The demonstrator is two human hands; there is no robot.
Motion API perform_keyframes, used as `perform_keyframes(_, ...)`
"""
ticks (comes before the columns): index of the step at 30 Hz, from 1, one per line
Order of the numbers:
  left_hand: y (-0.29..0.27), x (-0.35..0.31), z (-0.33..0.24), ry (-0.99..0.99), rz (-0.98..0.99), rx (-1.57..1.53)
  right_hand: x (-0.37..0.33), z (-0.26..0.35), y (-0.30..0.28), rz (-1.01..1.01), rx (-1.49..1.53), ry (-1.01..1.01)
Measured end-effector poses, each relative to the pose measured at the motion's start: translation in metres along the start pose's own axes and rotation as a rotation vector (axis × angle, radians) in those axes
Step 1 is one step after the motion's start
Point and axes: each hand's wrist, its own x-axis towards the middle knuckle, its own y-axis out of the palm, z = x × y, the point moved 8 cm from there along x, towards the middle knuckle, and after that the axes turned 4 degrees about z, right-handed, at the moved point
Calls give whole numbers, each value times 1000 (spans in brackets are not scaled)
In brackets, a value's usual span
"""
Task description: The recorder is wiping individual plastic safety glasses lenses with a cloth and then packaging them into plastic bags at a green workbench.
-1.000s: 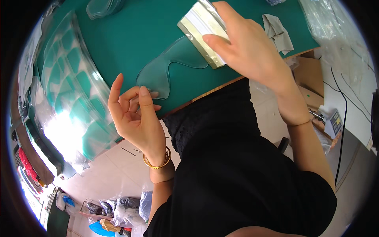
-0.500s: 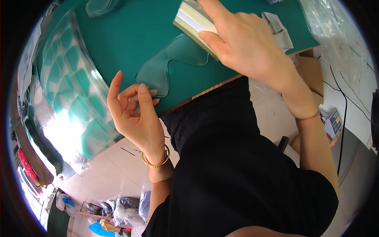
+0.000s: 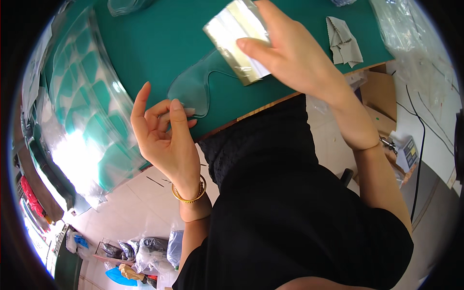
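A clear goggle-shaped plastic lens (image 3: 191, 89) lies along the near edge of the green work surface, its right part covered by what my right hand holds. My left hand (image 3: 166, 135) is at the lens's left end, with the thumb and lower fingers closed on its rim and the index finger raised. My right hand (image 3: 302, 60) grips a flat, block-like piece (image 3: 237, 38), white and pale yellow with a shiny, film-like surface. Its thumb lies on top, and the piece is above the lens; whether they touch I cannot tell.
Clear sheets with rows of rounded shapes (image 3: 89, 96) curve along the left. More clear lenses (image 3: 128, 6) sit at the far left. A grey cloth (image 3: 344, 43) lies right of my right hand, beside clear plastic bags (image 3: 408, 38). The green table (image 3: 145, 48) has a wooden near edge.
My right hand has tilted the pale piece, turning its broad white face up, and shifted it slightly left and nearer over the lens. My left hand has hardly moved.
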Motion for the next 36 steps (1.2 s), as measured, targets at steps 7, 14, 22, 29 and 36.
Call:
perform_keyframes(7, 0, 2, 3, -32, -17, 23, 15, 15, 30, 26, -28, -119)
perform_keyframes(14, -7, -4, -4, 53, 20, 86, 20, 12, 16, 105, 8, 56)
perform_keyframes(22, -8, -8, -5, 138, 124, 276, 19, 25, 48, 114, -79, -64)
perform_keyframes(29, -14, -8, 3, 120, 167, 243, 27, 24, 37, 4, -105, -194)
perform_keyframes(36, -16, -11, 2, 153, 146, 278, 10, 37, 69, 160, -95, -133)
